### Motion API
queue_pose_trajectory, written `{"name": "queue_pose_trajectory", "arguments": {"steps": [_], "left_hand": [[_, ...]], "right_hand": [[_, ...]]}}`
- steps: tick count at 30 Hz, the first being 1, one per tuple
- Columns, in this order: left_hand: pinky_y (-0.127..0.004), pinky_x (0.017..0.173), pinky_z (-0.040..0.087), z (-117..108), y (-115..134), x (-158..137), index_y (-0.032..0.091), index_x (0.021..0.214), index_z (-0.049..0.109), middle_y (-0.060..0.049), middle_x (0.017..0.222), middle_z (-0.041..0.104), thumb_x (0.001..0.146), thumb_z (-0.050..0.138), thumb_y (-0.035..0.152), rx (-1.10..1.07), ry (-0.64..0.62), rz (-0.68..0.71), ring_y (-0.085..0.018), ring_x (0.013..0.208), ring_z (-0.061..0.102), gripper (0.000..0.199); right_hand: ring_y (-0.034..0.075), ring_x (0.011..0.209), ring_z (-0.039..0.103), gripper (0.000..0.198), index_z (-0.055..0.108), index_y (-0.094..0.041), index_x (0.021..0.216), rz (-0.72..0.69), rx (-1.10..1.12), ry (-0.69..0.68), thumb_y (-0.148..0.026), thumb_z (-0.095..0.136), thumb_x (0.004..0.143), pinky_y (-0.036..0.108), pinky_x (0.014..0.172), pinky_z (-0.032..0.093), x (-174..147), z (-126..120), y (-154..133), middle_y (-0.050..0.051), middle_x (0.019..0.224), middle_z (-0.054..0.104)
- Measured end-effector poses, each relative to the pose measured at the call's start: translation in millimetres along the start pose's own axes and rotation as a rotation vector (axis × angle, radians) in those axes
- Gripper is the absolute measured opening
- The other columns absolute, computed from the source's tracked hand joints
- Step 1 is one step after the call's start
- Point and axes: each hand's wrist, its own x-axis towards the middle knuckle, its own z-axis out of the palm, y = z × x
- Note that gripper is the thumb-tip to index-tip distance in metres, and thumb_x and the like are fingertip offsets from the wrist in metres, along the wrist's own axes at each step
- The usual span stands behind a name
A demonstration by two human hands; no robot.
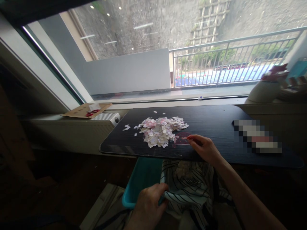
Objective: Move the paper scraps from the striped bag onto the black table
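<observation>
While right hand (204,147) flanks paper scraps (159,131) | tabletop (213,119) runs rightward to edge (297,163)

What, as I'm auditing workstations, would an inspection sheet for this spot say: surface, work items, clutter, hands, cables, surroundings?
Surface: dark tabletop with rounded corners, by a window.
Work items: heap of paper scraps; clear, pink-marked piece beside it, not identifiable; striped cloth and teal bin below the near edge.
Clutter: stray scraps left of the heap; pixelated item at right; brown sheet beyond the table's left end.
Left hand: grips the cloth's edge.
Right hand: fingertips pinched at a small red bit, unclear what.
Cables: nothing seen.
Surroundings: radiator at left; railing outside.
</observation>
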Motion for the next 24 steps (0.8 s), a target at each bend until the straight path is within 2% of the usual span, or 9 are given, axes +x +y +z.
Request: {"name": "queue_pose_trajectory", "arguments": {"steps": [6,12,17,20,24], "left_hand": [[-0.025,0.072,0.045,0.2,2.2,1.2,0.02,0.091,0.063,-0.002,0.087,0.068,0.071,0.054,0.002,0.015,-0.016,-0.005,-0.02,0.083,0.064,0.028],[-0.027,0.072,0.045,4.0,1.3,-0.8,0.019,0.094,0.063,-0.003,0.09,0.068,0.071,0.056,0.002,0.051,-0.04,-0.014,-0.021,0.084,0.064,0.03],[-0.027,0.071,0.044,3.2,2.8,0.9,0.018,0.093,0.063,-0.003,0.09,0.068,0.071,0.057,0.001,0.047,-0.053,-0.018,-0.021,0.084,0.064,0.029],[-0.026,0.07,0.044,1.8,3.9,1.5,0.018,0.093,0.062,-0.002,0.089,0.068,0.072,0.056,0.002,0.04,-0.05,-0.018,-0.02,0.083,0.063,0.027],[-0.027,0.07,0.043,2.7,2.9,1.3,0.018,0.093,0.062,-0.003,0.088,0.067,0.072,0.056,0.003,0.052,-0.057,-0.016,-0.02,0.082,0.063,0.027]], "right_hand": [[0.016,0.067,0.061,0.033,0.071,-0.015,0.095,-0.008,0.01,-0.038,-0.039,0.054,0.082,0.026,0.062,0.048,-0.6,2.6,-1.8,0.005,0.08,0.071],[0.011,0.054,0.051,0.04,0.07,-0.016,0.105,-0.038,-0.014,-0.096,-0.044,0.051,0.085,0.021,0.048,0.038,0.2,4.8,-2.8,0.001,0.062,0.063],[0.012,0.056,0.052,0.037,0.072,-0.018,0.104,-0.068,-0.088,-0.118,-0.042,0.05,0.085,0.021,0.05,0.039,-0.3,2.7,-6.0,0.001,0.066,0.065],[0.011,0.053,0.051,0.035,0.073,-0.017,0.099,-0.082,-0.111,-0.09,-0.041,0.051,0.084,0.021,0.05,0.039,-0.7,3.3,-4.5,0.0,0.064,0.064],[0.012,0.055,0.054,0.038,0.072,-0.016,0.102,-0.106,-0.085,-0.057,-0.041,0.049,0.085,0.021,0.052,0.042,0.8,5.4,-3.4,0.001,0.065,0.066]]}}
